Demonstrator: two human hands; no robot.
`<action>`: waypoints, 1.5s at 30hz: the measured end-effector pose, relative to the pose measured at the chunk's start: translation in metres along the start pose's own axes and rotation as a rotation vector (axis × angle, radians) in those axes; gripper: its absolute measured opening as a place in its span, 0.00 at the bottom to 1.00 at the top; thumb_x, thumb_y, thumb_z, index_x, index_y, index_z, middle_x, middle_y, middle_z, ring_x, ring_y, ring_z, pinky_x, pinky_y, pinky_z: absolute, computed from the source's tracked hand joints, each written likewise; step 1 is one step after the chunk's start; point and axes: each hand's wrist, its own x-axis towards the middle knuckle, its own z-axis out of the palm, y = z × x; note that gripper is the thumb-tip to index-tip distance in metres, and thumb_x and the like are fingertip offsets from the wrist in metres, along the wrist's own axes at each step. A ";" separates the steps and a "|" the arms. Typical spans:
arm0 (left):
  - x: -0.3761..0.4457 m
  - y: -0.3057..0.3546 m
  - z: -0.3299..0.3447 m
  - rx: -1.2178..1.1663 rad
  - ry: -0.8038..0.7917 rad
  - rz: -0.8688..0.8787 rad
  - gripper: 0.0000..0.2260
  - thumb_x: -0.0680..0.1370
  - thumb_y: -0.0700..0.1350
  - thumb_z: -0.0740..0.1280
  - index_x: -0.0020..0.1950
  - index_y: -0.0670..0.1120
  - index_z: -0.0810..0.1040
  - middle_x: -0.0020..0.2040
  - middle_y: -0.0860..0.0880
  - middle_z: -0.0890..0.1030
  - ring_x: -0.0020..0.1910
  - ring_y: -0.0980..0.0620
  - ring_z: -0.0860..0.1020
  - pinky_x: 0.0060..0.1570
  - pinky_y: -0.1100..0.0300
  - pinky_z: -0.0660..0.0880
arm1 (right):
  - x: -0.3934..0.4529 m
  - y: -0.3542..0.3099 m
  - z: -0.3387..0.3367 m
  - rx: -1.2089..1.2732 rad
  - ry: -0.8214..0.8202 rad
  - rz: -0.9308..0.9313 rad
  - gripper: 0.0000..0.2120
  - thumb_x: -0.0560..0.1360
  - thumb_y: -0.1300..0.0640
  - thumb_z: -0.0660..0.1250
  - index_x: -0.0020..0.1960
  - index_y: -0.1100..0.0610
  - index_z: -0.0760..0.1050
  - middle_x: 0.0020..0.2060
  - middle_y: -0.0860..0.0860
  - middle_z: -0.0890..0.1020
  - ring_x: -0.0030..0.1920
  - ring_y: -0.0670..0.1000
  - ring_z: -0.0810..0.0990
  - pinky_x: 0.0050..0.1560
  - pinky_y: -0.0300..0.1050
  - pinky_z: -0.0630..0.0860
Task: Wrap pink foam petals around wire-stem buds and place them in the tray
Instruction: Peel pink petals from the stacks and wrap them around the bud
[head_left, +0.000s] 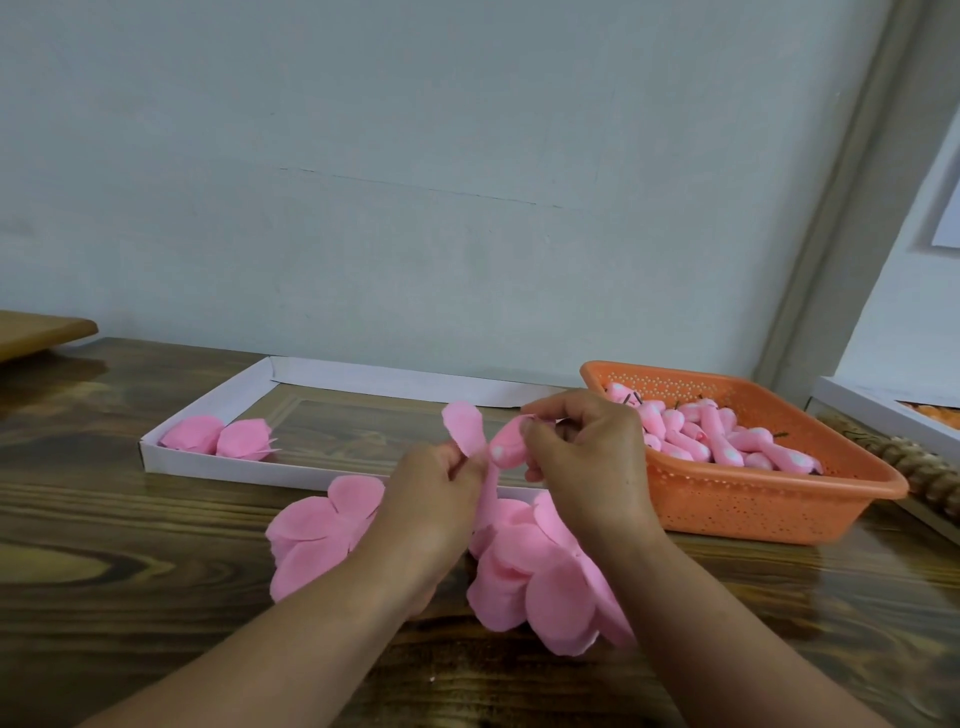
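Head view: left hand (441, 480) pinches a thin pink foam petal (464, 426); right hand (582, 447) grips a pink wire-stem bud (506, 444); a loose pinch could drop the petal.

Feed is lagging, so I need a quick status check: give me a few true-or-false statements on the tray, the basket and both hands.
1. The white tray holds two wrapped pink flowers. True.
2. The orange basket is empty. False: it holds many pink buds.
3. The left hand pinches a pink petal. True.
4. The right hand rests flat on the table. False: it grips a bud.
5. Loose petals lie inside the tray. False: they lie on the table.
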 end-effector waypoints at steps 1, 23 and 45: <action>0.001 -0.001 0.001 0.028 0.012 0.020 0.13 0.82 0.49 0.59 0.40 0.52 0.78 0.42 0.46 0.82 0.36 0.55 0.74 0.36 0.59 0.69 | 0.000 0.000 0.001 -0.006 -0.007 0.000 0.14 0.71 0.70 0.63 0.35 0.54 0.78 0.32 0.54 0.83 0.31 0.49 0.80 0.37 0.45 0.78; 0.009 -0.004 -0.011 -0.153 0.174 0.086 0.14 0.75 0.40 0.67 0.29 0.49 0.81 0.32 0.49 0.82 0.26 0.64 0.75 0.24 0.71 0.70 | -0.002 -0.004 0.001 -0.146 -0.223 -0.108 0.09 0.71 0.69 0.65 0.40 0.58 0.80 0.34 0.50 0.80 0.35 0.51 0.78 0.40 0.45 0.77; 0.003 0.003 -0.009 -0.084 -0.122 0.138 0.20 0.81 0.51 0.58 0.39 0.42 0.83 0.40 0.45 0.85 0.47 0.46 0.82 0.55 0.50 0.77 | 0.002 -0.008 -0.009 -0.221 -0.327 -0.136 0.05 0.70 0.70 0.68 0.38 0.63 0.81 0.41 0.52 0.78 0.39 0.52 0.77 0.44 0.53 0.78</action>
